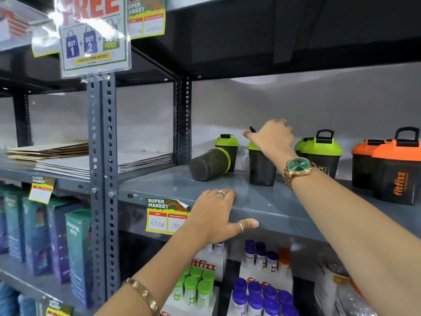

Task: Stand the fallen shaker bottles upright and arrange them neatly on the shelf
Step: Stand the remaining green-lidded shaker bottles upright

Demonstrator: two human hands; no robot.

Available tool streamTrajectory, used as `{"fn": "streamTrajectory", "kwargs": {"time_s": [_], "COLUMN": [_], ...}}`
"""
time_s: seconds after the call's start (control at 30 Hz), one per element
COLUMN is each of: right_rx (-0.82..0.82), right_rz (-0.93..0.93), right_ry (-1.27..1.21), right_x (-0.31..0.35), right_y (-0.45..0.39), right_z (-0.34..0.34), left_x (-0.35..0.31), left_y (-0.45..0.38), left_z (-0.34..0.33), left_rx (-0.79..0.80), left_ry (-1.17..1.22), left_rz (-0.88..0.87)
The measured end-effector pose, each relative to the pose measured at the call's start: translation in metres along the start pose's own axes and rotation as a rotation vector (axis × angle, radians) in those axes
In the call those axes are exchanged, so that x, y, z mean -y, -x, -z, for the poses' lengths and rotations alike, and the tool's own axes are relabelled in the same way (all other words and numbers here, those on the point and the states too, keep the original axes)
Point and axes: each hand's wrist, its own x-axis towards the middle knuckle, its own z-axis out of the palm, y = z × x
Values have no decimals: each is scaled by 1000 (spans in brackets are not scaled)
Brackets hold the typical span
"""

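Note:
A dark shaker bottle with a green lid [208, 164] lies on its side on the grey shelf [159, 185], its base toward me. Right behind it a green-lidded shaker [228, 145] stands upright. My right hand [271, 135] grips the lid and black handle of another upright green-lidded shaker [261, 169]. Further right stand two more green-lidded shakers [321, 149] and two orange-lidded ones [395, 169]. My left hand [218, 215] rests on the shelf's front edge, fingers on top and thumb on the lip, holding no bottle.
A slotted steel upright [103, 169] bounds the shelf on the left, with flat cardboard sheets [68, 156] beyond it. A price label [165, 215] sticks to the shelf lip. Below are tubes with green and purple caps [255, 290] and boxes [57, 238]. A promo sign [93, 35] hangs overhead.

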Motion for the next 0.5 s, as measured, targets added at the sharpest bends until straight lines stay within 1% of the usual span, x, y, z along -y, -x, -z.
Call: {"fn": "streamTrajectory", "kwargs": {"time_s": [0.1,0.2,0.27,0.4,0.5], "right_rx": [4,8,42,186,261], "right_rz": [40,85,114,106,161], "right_ry": [204,268,252,128,123], "right_x": [0,-4,-4,-10,-18], "right_y": [0,-3,-7,-15,-19], "right_z": [-7,-10,-6,5,12], "left_x": [0,0,-1,-1,-1], "left_y": [0,0,0,1,1], "left_z": [1,1,1,1,0], "left_rx": [1,16,17,14,4], "left_ry": [16,5,7,-5,-14], "left_rz": [-4,-1,0,2,-3]}}
